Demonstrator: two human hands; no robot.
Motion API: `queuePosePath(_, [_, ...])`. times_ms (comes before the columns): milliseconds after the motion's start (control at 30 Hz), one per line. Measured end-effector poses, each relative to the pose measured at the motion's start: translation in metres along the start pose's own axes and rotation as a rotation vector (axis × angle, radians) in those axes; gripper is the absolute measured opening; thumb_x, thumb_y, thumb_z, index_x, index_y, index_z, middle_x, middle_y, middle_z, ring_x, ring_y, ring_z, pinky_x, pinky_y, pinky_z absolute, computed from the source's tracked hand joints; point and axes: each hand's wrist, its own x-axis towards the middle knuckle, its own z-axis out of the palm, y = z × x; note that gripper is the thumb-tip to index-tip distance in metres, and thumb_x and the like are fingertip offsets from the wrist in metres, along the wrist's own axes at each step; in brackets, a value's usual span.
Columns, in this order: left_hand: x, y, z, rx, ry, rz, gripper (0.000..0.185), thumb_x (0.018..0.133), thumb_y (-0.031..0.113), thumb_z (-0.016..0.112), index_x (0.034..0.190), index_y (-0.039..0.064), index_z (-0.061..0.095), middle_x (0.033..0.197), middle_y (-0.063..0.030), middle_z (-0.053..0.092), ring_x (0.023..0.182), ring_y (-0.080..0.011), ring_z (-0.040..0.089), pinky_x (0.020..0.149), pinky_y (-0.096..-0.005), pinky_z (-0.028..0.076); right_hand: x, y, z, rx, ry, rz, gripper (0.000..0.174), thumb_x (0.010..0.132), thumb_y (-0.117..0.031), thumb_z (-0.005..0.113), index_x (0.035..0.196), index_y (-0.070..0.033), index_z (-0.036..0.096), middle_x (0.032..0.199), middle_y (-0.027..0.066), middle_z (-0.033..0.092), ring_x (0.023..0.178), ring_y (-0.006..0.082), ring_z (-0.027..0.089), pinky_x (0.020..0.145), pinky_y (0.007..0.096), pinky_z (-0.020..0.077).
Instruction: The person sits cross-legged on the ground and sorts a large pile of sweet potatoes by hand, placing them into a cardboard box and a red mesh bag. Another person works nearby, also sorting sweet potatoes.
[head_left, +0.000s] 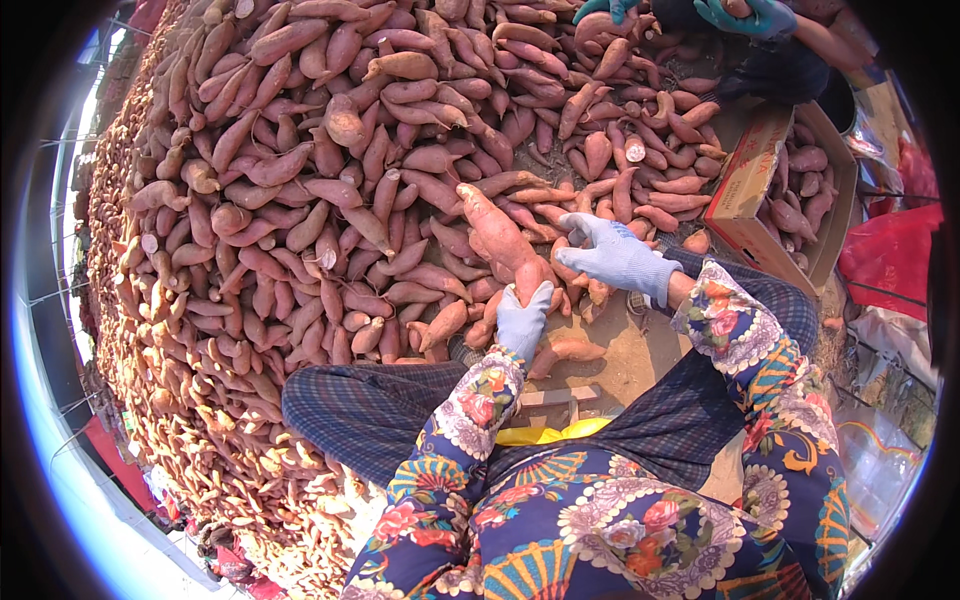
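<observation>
My left hand (523, 319), in a pale grey knit glove, grips the lower end of a large, knobbly sweet potato (501, 234), whose narrow end points up and left over the pile. To its right, my right hand (611, 251), gloved alike, is held with thumb and fingers apart and nothing between them. A loose sweet potato (564, 355) lies on the ground just below my left hand. The heap of sweet potatoes (315, 202) fills the view in front of my crossed legs.
A cardboard box (754, 232) of sweet potatoes stands at the right. Beyond it a co-worker's hand in a green glove (750, 16) holds a sweet potato; another green glove (606, 9) touches the heap. Red plastic bags (889, 259) lie at the far right.
</observation>
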Motion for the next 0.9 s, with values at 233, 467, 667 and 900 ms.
queuePosePath(233, [-0.047, 0.002, 0.043, 0.311, -0.089, 0.259, 0.039, 0.084, 0.03, 0.074, 0.104, 0.0, 0.058, 0.089, -0.0071, 0.064, 0.079, -0.0144, 0.058, 0.072, -0.0303, 0.048, 0.0, 0.028, 0.023, 0.493, -0.05, -0.022, 0.058, 0.084, -0.026, 0.074, 0.125, 0.007, 0.05, 0.106, 0.0111, 0.063, 0.096, 0.0177, 0.06, 0.085, 0.0296, 0.0507])
queuePosePath(467, [-0.078, 0.024, 0.008, 0.763, -0.49, 0.474, 0.057, 0.083, 0.034, 0.07, 0.127, 0.0, 0.057, 0.117, -0.0184, 0.063, 0.11, -0.0273, 0.062, 0.095, -0.0358, 0.048, -0.013, 0.101, -0.038, 0.657, 0.398, 0.057, 0.036, 0.085, -0.017, 0.073, 0.112, 0.003, 0.061, 0.099, 0.0075, 0.067, 0.08, 0.0132, 0.064, 0.067, 0.026, 0.0537])
queuePosePath(667, [-0.018, 0.103, -0.113, 0.386, -0.096, 0.486, 0.049, 0.085, 0.025, 0.069, 0.125, -0.001, 0.059, 0.116, -0.0161, 0.066, 0.104, -0.0221, 0.065, 0.092, -0.0331, 0.05, -0.049, 0.168, -0.17, 0.003, 1.26, 0.136, 0.058, 0.079, -0.02, 0.073, 0.131, -0.003, 0.054, 0.107, 0.0164, 0.068, 0.091, 0.0266, 0.067, 0.08, 0.034, 0.0533])
queuePosePath(900, [0.004, 0.219, -0.206, -0.411, 0.294, 0.714, 0.032, 0.093, 0.01, 0.064, 0.124, 0.002, 0.059, 0.107, -0.0026, 0.064, 0.085, -0.0045, 0.059, 0.072, -0.0196, 0.049, 0.005, 0.118, -0.068, -0.403, 0.95, -0.059, 0.048, 0.083, -0.025, 0.07, 0.124, -0.003, 0.06, 0.12, 0.018, 0.062, 0.11, 0.0314, 0.061, 0.096, 0.0374, 0.0466])
